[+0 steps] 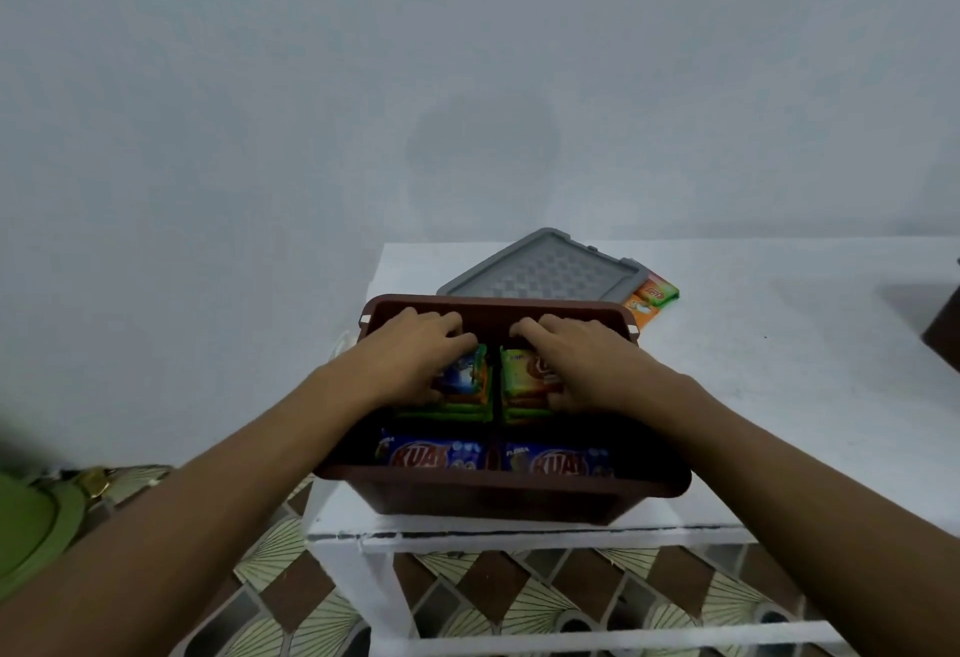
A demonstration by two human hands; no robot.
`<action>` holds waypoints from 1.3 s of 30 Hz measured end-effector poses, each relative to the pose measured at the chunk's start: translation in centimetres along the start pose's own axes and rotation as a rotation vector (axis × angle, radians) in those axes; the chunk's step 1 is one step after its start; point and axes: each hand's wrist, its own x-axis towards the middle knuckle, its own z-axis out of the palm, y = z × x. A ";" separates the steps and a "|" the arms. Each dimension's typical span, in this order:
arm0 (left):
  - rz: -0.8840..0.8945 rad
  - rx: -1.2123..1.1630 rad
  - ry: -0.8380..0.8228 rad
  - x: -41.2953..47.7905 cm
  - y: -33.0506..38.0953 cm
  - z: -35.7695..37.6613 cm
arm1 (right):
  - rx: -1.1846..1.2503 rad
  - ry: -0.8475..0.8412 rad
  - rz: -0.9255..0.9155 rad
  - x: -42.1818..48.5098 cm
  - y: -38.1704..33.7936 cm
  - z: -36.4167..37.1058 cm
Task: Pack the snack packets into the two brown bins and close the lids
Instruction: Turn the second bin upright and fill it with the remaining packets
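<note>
White table (727,396) carries a brown bin (498,493) near its front edge, where left hand (415,352) and right hand (571,355), each gripping snack packets (470,378), could tip it by pressing.

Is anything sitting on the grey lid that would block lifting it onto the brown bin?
Nothing visible rests on the grey lid. It lies behind the bin, partly covering loose packets. Both hands are inside the bin.

Matt plastic bin (498,493), glossy foil pkts (434,454), textured grey lid (550,272)
</note>
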 end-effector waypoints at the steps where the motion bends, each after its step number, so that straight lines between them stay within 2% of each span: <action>1: -0.006 0.011 -0.009 0.0 0.2 0.1 | -0.031 -0.005 -0.009 -0.1 0.0 0.2; 5: -0.033 -0.028 -0.020 0.2 0.8 0.4 | -0.154 0.006 -0.017 -0.1 -0.1 0.5; 11: -0.018 -0.016 0.000 -0.3 1.4 0.1 | -0.130 -0.051 -0.033 -0.6 -0.3 0.4; 16: -0.034 -0.233 0.052 -1.4 0.5 -1.3 | -0.053 -0.096 -0.067 -1.0 -0.3 -0.9; 18: -0.027 -0.362 -0.039 -1.9 0.3 -1.8 | 0.143 -0.240 -0.078 -1.6 -0.2 -1.6; 20: 0.017 -0.477 -0.232 -2.5 0.4 -1.9 | 0.314 -0.424 -0.098 -2.2 -0.3 -2.1; 22: 0.090 -0.510 -0.361 -2.9 0.7 -1.5 | 0.312 -0.504 -0.147 -2.5 -0.5 -2.2; 25: 0.116 -0.481 -0.402 -3.0 0.9 -1.2 | 0.291 -0.460 -0.148 -2.4 -0.6 -1.9; 28: 0.101 -0.417 -0.447 -2.9 1.2 -1.3 | 0.201 -0.492 -0.105 -2.3 -0.8 -1.4; 34: 0.105 -0.404 -0.468 -2.8 0.9 -1.2 | 0.070 -0.472 -0.130 -3.0 -1.0 -1.4; 36: 0.115 -0.415 -0.432 -2.5 0.5 -1.4 | 0.095 -0.397 -0.110 -3.1 -0.8 -1.3; 39: 0.109 -0.476 -0.249 -1.7 -0.5 -2.3 | 0.204 -0.159 -0.069 -3.0 0.1 -1.7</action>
